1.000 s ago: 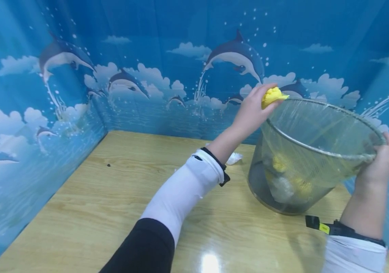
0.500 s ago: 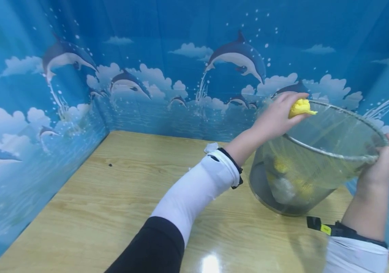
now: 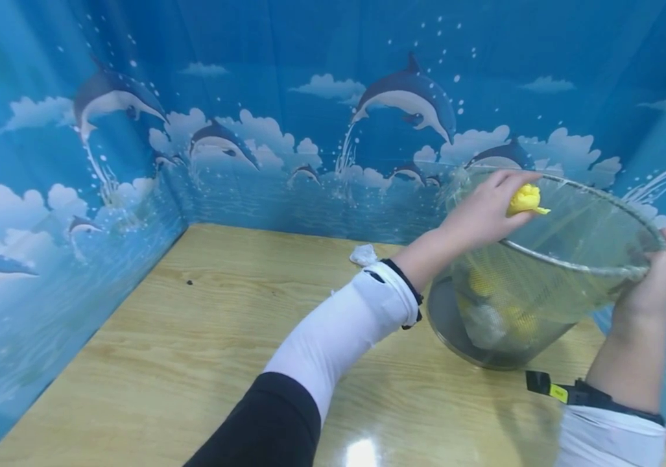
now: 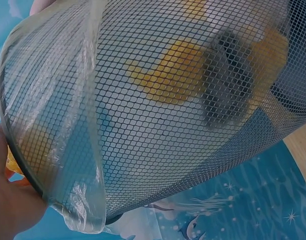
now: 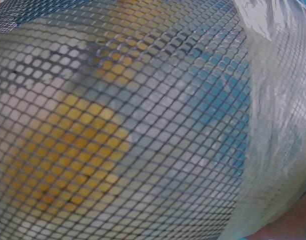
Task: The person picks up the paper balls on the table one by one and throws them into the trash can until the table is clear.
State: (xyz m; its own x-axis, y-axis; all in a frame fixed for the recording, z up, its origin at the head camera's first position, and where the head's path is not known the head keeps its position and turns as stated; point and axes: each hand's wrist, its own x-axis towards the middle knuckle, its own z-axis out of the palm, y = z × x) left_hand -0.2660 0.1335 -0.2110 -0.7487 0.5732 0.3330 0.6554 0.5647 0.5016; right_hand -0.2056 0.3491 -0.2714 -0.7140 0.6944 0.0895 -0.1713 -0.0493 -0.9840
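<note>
In the head view my left hand [image 3: 484,211] pinches a crumpled yellow paper ball [image 3: 525,199] just over the left side of a mesh wastebasket's rim. My right hand [image 3: 650,282] grips that rim on the far right. The wastebasket [image 3: 445,314] leans to the right, lined with a thin see-through plastic bag [image 3: 580,194] folded over the edge. Through the mesh, yellow crumpled pieces [image 4: 175,72] and a dark grey one [image 4: 227,80] show in the left wrist view. A blurred yellow piece [image 5: 68,155] fills part of the right wrist view.
A small crumpled white piece [image 3: 363,255] lies on the wooden table [image 3: 222,337] behind my left forearm. Farther left is a tiny dark speck [image 3: 189,282]. A blue dolphin-printed curtain [image 3: 286,78] rises along the table's back and sides.
My left hand has carried the yellow paper ball rightward and slightly down, from outside the rim to over the opening. The right hand and wastebasket stay almost still.
</note>
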